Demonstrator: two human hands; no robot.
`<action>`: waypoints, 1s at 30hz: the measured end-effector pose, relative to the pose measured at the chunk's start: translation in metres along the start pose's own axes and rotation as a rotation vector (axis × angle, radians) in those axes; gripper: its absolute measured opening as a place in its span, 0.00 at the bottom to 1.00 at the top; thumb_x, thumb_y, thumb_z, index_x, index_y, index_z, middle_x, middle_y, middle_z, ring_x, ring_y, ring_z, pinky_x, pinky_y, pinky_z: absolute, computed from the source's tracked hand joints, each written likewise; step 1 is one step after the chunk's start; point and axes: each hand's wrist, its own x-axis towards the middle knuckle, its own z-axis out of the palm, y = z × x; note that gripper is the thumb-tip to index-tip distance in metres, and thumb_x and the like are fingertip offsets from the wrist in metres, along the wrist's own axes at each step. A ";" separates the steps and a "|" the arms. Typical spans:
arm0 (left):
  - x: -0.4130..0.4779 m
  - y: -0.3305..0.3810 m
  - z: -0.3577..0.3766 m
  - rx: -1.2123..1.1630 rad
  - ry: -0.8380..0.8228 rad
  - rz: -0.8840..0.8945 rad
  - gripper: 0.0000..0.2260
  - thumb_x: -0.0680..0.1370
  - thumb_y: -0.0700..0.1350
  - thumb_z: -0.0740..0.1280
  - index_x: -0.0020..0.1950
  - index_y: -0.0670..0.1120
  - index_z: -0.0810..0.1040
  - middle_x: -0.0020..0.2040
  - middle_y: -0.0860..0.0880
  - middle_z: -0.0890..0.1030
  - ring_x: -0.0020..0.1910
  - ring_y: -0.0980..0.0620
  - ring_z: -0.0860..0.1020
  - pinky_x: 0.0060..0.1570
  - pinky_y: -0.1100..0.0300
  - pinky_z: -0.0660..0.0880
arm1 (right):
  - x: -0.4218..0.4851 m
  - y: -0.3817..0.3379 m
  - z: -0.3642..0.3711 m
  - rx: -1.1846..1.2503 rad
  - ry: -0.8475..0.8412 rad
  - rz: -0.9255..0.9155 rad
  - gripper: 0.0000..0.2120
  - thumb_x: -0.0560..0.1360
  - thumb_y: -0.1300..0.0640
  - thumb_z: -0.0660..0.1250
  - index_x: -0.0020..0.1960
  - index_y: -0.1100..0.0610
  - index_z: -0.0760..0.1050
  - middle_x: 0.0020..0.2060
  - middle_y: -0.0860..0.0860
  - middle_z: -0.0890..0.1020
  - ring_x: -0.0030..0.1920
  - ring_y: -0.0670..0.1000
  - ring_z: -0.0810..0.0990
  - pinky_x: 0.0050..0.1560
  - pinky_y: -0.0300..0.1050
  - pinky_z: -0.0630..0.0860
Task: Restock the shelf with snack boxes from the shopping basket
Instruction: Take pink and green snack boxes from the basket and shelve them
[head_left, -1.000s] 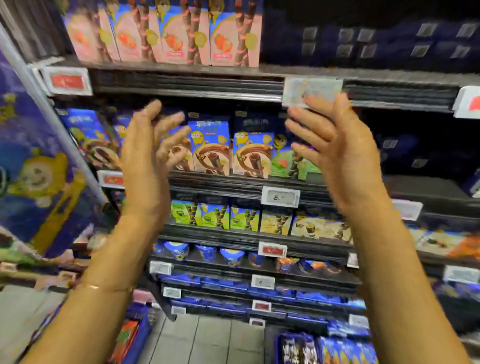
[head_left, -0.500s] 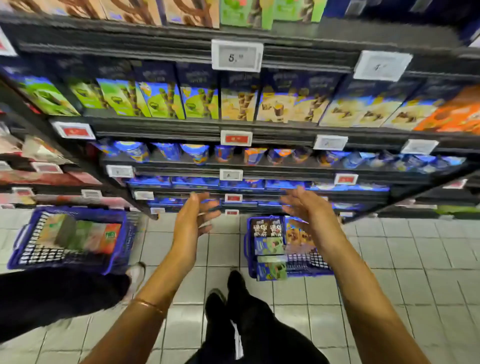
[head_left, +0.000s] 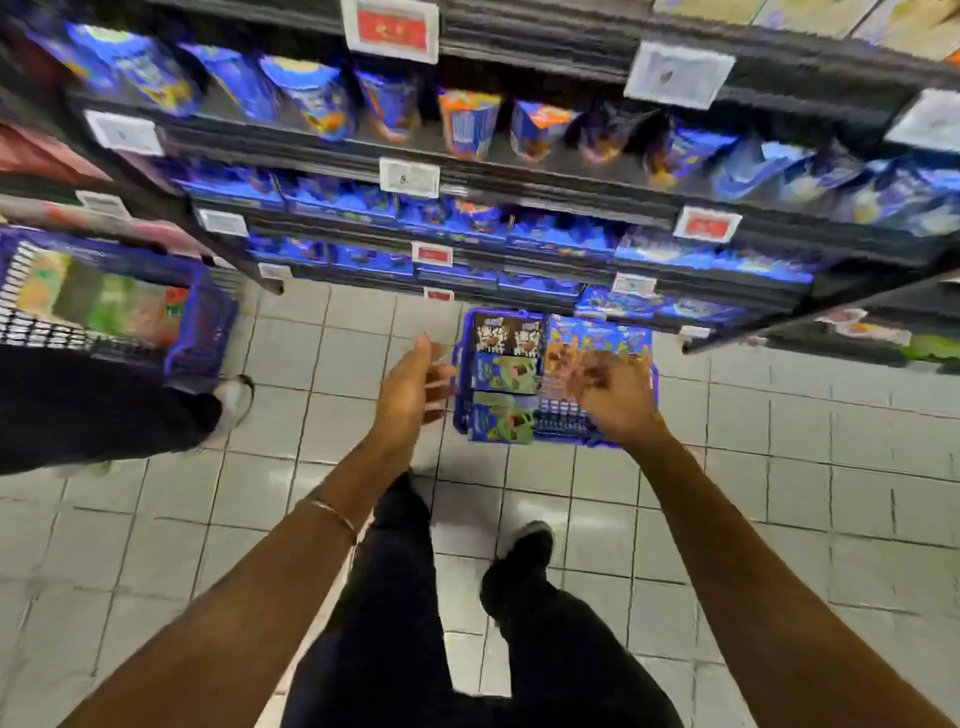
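Note:
A blue shopping basket (head_left: 459, 364) stands on the tiled floor below the shelves, filled with several snack boxes: dark ones (head_left: 506, 335) at the back left, green-and-blue ones (head_left: 501, 418) in front, orange-and-blue ones (head_left: 597, 338) on the right. My left hand (head_left: 410, 392) hovers just left of the basket, fingers straight, holding nothing. Over the basket's right half is my right hand (head_left: 613, 397), its fingers loosely bent and blurred, empty as far as I can see. The dark shelf unit (head_left: 519, 176) rises behind the basket.
A second blue basket (head_left: 202, 322) with green and orange goods sits at the left, beside another person's dark trouser leg and white shoe (head_left: 234, 400). My own legs and black shoes (head_left: 519, 556) stand on the grey tiles. Shelf edges carry price tags (head_left: 409, 176).
My view has tipped from the upper shelves down to the floor. Both hands came down from in front of the shelf boxes to the basket; the right now lies over it.

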 end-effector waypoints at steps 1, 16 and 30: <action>0.013 -0.013 0.009 0.000 0.006 -0.010 0.25 0.86 0.63 0.53 0.67 0.48 0.79 0.57 0.47 0.86 0.57 0.45 0.84 0.51 0.54 0.77 | 0.013 0.014 0.009 -0.032 -0.034 -0.001 0.06 0.78 0.58 0.69 0.42 0.57 0.78 0.35 0.54 0.79 0.34 0.47 0.74 0.38 0.30 0.68; 0.330 -0.191 0.063 -0.002 0.070 -0.011 0.26 0.84 0.68 0.53 0.57 0.51 0.81 0.50 0.51 0.85 0.44 0.50 0.81 0.44 0.56 0.73 | 0.294 0.188 0.239 -0.568 -0.311 -0.306 0.40 0.75 0.49 0.73 0.81 0.56 0.58 0.77 0.59 0.66 0.76 0.60 0.65 0.72 0.54 0.68; 0.327 -0.184 0.081 -0.023 0.029 0.212 0.17 0.84 0.64 0.61 0.49 0.53 0.81 0.47 0.54 0.85 0.49 0.49 0.82 0.51 0.53 0.75 | 0.304 0.222 0.227 -0.130 -0.109 -0.564 0.16 0.69 0.63 0.79 0.54 0.55 0.81 0.51 0.51 0.80 0.52 0.52 0.79 0.55 0.56 0.78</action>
